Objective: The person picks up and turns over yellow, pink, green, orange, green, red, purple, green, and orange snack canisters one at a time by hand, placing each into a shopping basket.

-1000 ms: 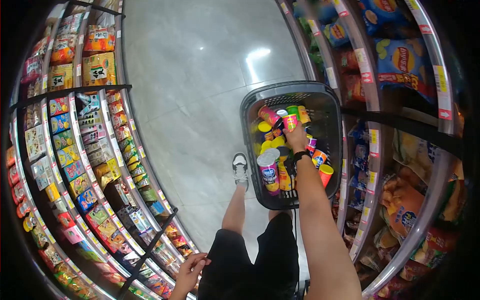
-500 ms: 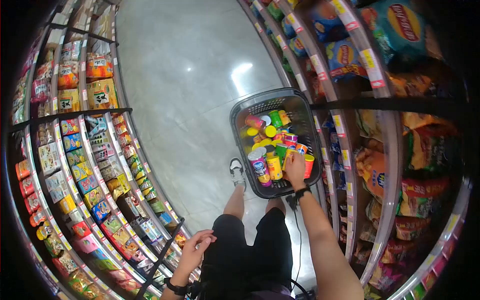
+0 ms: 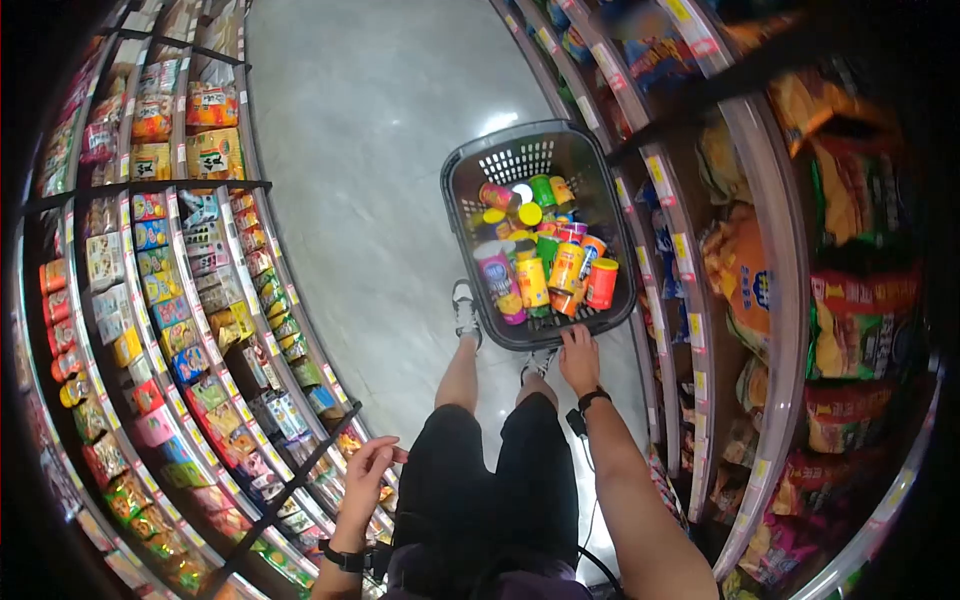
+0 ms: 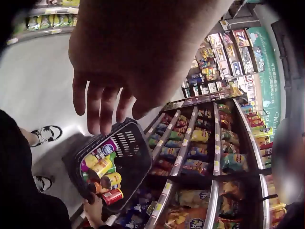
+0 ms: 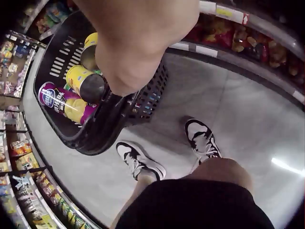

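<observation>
Logging head view: dark grey plastic mesh shopping basket (image 3: 512, 160) stood on pale glossy tiled floor (image 3: 380, 200), just ahead of person's feet, close to R-side shelf of crisp bags (image 3: 745, 270). Contents: piled cylindrical snack tubes & cans, incl. tall purple-and-white tube (image 3: 497, 280) and short orange can (image 3: 601, 283). Right hand (image 3: 578, 360), black wristband behind it, was at near rim, fingers curled onto it. Left hand (image 3: 368, 478) hung beside black shorts (image 3: 500, 480), fingers loose & apart, holding nothing. L-side shelf of small colourful packets (image 3: 180, 270) was near it.

Left wrist view: left hand (image 4: 114, 71) had fingers spread and was empty, well above basket (image 4: 133, 152). Right hand (image 4: 95, 210) showed at basket's near edge.

Right wrist view: right hand (image 5: 138, 43) was clamped over basket (image 5: 143, 102) rim. Purple-and-white tube (image 5: 57, 98) and yellow can w/ dark lid (image 5: 86, 83) lay inside. Black-and-white trainers (image 5: 140, 162) were beside it.

Handling est.: basket stiff, walls rigid. Load prob. heavy-ish & loose, tubes liable to roll if tipped. One-sided rim grip would prob. tilt it. Better hold: centre handle (not made out) or both hands on opposite rims. Tubes prob. light card, dent-prone.
</observation>
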`<control>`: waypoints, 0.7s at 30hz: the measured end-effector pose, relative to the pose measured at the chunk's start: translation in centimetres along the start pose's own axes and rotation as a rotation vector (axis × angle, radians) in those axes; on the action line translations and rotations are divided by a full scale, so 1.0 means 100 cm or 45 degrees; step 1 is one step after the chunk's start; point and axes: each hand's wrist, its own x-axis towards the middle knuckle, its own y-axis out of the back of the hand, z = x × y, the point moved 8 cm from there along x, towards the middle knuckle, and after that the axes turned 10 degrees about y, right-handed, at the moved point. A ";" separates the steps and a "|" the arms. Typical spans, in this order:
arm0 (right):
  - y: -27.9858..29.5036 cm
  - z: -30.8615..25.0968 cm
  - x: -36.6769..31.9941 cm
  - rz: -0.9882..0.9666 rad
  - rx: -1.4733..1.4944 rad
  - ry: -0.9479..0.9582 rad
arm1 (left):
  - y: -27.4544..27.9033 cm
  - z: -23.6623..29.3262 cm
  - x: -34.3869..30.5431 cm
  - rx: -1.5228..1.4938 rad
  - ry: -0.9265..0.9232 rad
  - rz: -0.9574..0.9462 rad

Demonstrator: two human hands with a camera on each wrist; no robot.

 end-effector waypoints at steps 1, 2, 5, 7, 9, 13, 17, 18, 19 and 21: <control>0.003 -0.002 -0.006 0.048 -0.040 0.072 | -0.010 -0.012 -0.010 0.024 0.034 0.000; 0.008 -0.005 -0.011 0.100 -0.080 0.143 | -0.022 -0.024 -0.021 0.048 0.065 0.000; 0.000 0.002 -0.032 -0.013 -0.087 0.126 | -0.054 -0.050 -0.056 0.065 0.085 -0.158; -0.004 0.004 -0.038 -0.025 -0.088 0.113 | -0.068 -0.064 -0.075 0.123 0.106 -0.269; -0.022 0.008 -0.057 -0.139 -0.096 0.010 | -0.074 -0.073 -0.091 0.147 0.100 -0.268; -0.032 0.002 -0.113 -0.146 -0.127 -0.014 | -0.061 -0.111 -0.106 0.217 0.011 -0.227; -0.059 0.018 -0.153 -0.082 -0.113 0.071 | -0.057 -0.166 -0.127 0.181 -0.018 -0.159; -0.063 0.020 -0.167 -0.089 -0.115 0.073 | -0.059 -0.177 -0.135 0.202 -0.015 -0.146; -0.060 0.021 -0.186 -0.050 -0.094 0.016 | -0.061 -0.187 -0.143 0.207 -0.010 -0.153; -0.056 0.021 -0.230 -0.005 -0.085 -0.076 | -0.073 -0.205 -0.161 0.155 0.006 -0.215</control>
